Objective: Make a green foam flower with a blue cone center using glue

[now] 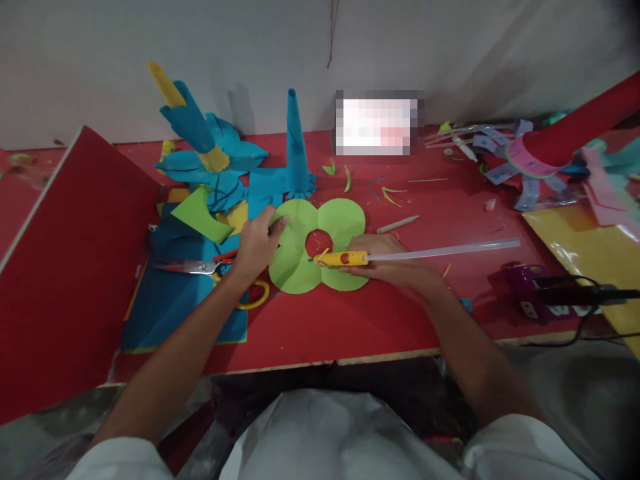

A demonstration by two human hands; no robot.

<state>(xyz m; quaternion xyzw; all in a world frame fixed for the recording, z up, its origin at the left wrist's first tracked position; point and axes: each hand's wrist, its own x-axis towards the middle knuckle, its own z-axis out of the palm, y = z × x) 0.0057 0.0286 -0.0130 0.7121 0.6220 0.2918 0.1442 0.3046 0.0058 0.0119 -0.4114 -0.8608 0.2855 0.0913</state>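
A green paper flower cutout (343, 217) with rounded petals and a round hole in its middle is in front of me. My left hand (260, 241) pinches its left edge between thumb and fingers. My right hand (383, 257) is closed around a yellow hot glue gun (354, 258), its nozzle pointing left over the flower near the hole. A long clear glue stick (450, 249) sticks out of its back end to the right. Scissors (193, 267) with red and yellow handles lie by my left hand, partly hidden by it.
A blue paper cone (297, 150) stands behind the flower. Blue paper petals with a rolled stem (193, 123) are at back left. A red panel (65, 267) rises at left. A purple box (527, 290) with black cables and a yellow sheet (575, 243) lie at right.
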